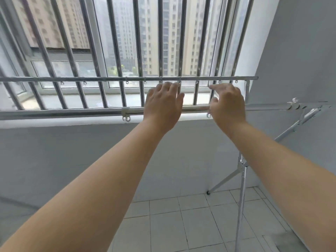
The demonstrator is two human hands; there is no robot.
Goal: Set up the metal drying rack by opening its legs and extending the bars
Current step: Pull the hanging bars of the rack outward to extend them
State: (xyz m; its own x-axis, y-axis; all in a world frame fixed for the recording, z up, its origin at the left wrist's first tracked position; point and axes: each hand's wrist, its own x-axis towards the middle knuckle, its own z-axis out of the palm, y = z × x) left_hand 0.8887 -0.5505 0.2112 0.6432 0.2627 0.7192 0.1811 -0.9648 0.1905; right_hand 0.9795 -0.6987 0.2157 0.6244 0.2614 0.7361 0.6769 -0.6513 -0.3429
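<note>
A person reaches with both arms toward a metal drying rack (241, 171) standing on a tiled balcony floor (181, 215) in front of a barred window (116, 51). The rack's right-hand legs are already splayed, one foot planted on the tiles near the wall, which suggests the stand has been opened and the work has moved on to the bars. The near bar (72, 113) runs across the view just in front of the hands and passes behind them; the far bar (91, 79), lined with small hanging rings, lies beyond and above the fingertips. The left hand (163, 104) is spread wide, fingers loose, laid over the near bar without closing on it. The right hand (227, 104) is partly curled beside it, thumb and fingers narrowed toward the same bar; whether it actually grips the tube cannot be told, since the palm side is hidden. The two hands sit close together near a sleeve joint (125, 112) on the near bar, a placement that fits bracing one section while sliding the other outward to lengthen it.
</note>
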